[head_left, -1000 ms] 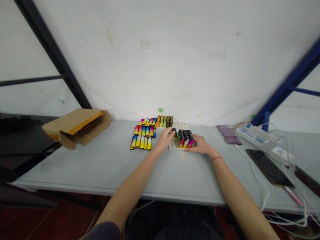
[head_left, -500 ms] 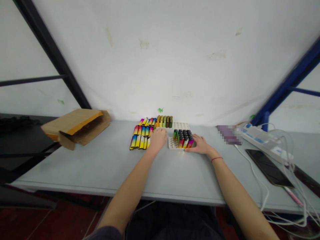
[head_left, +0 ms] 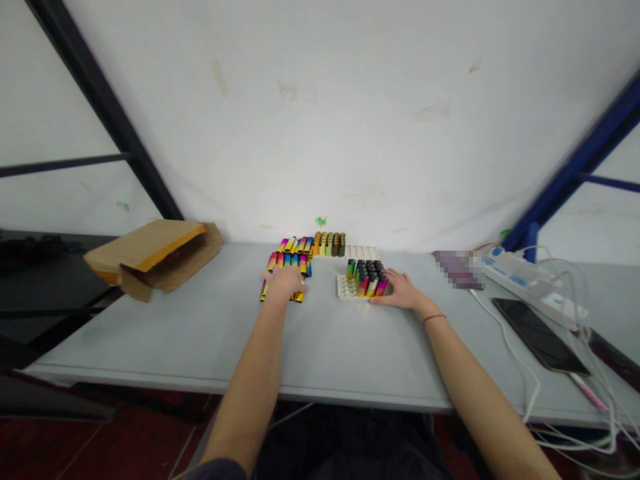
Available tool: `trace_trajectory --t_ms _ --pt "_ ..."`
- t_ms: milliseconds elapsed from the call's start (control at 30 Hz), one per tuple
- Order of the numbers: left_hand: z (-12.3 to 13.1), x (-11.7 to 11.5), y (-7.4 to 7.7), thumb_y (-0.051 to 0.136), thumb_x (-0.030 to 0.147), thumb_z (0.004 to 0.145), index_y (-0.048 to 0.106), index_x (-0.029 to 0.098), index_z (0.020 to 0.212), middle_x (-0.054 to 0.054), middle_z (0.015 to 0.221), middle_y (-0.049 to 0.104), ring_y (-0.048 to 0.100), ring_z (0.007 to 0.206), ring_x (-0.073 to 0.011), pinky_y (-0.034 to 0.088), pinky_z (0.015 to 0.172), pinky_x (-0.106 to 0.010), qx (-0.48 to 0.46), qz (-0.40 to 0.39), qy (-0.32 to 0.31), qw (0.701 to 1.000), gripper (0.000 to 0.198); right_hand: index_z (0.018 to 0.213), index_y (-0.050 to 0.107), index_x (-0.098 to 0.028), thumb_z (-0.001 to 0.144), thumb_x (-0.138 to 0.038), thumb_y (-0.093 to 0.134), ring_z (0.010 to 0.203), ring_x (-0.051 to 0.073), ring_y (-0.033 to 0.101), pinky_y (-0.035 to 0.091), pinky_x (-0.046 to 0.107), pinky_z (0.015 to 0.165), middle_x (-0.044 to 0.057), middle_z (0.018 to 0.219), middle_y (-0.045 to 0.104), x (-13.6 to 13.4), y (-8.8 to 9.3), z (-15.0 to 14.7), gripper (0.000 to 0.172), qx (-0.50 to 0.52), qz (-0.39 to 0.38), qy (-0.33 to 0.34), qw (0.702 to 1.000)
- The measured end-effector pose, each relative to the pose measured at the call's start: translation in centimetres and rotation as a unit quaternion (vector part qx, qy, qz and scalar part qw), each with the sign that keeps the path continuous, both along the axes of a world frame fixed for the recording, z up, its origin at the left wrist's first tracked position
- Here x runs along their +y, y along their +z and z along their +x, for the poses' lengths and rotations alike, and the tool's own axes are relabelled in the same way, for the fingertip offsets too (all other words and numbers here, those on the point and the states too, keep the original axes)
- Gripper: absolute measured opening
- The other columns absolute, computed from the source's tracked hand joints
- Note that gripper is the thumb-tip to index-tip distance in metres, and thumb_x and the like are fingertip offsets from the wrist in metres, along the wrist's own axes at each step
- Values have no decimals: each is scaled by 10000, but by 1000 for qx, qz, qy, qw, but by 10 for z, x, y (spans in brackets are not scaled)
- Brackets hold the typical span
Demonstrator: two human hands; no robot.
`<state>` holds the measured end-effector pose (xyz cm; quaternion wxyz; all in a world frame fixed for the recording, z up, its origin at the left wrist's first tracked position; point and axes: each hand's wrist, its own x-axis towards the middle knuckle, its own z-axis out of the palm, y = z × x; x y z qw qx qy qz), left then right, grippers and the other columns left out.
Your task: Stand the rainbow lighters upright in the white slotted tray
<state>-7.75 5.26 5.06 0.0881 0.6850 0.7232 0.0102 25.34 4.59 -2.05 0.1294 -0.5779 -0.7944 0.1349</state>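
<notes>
My left hand [head_left: 286, 281] is over the nearest row of multicoloured lighters [head_left: 289, 259] lying on the table. Its thumb and fingers are spread, its palm faces down, and it covers part of that row. My right hand [head_left: 403, 291] grips the right side of a white tray with holes [head_left: 346, 288], thumb along the front and fingers behind. Upright lighters with black tops [head_left: 371, 277] fill the tray's right part, and one green lighter [head_left: 351, 269] stands a little apart at the back left. Holes at the tray's left hold nothing.
Behind stand upright lighters in darker colours [head_left: 329, 245] beside a second white tray [head_left: 363, 252]. An open cardboard box [head_left: 155, 253] lies at the left. To the right are a power strip [head_left: 533, 283], white cables and a dark phone [head_left: 540, 335]. A wall rises behind the table.
My left hand has moved left from beside the tray to the lying lighters, and its fingers have spread. My right hand has stayed at the tray.
</notes>
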Motion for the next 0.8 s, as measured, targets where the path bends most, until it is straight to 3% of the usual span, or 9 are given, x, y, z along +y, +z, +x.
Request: trace_trajectory --t_ms 167,300,433,533,633,800 --pt "3 -1 0 775 396 652 734 245 921 -150 1021 748 590 1122 -417 333 995 -613 1 -2 -13 1000 311 1490 465 -216 694 -757 695 1470 430 305 177 685 1174 184 1568 414 0 0 0 990 5 3 11 1000" --pt "14 -5 3 776 272 626 724 234 965 -147 1055 749 634 1092 -378 352 1014 -522 -38 -9 -10 999 345 1499 453 -218 684 -768 697 1476 438 288 158 690 1177 185 1579 395 0 0 0 1014 4 -5 4 1000" --pt "25 -3 -2 717 168 608 716 220 800 -65 805 740 680 943 -285 460 857 -322 -236 1 -63 970 199 1501 445 -185 686 -762 698 1477 432 289 152 682 1181 198 1576 396 0 0 -1 1030 3 -2 6 1000" --pt "30 -1 -7 697 156 614 668 211 607 -22 620 655 663 733 -232 463 697 -268 -323 15 -106 940 63 1482 472 -207 698 -758 689 1469 426 308 165 681 1179 182 1565 421 -1 2 -2 982 5 6 14 1000" --pt "33 -2 -12 759 157 562 673 214 606 -11 631 638 627 661 -213 448 646 -265 -270 10 -131 954 112 1487 468 -207 691 -760 692 1470 439 299 174 689 1174 183 1559 428 -2 3 -3 995 3 2 5 1000" --pt "36 -3 -18 785 164 570 695 225 676 -40 784 702 671 842 -245 484 765 -271 -186 34 -134 973 152 1514 433 -199 689 -761 695 1480 436 281 166 671 1188 184 1569 412 -3 5 -4 1032 -5 -7 0 1000"
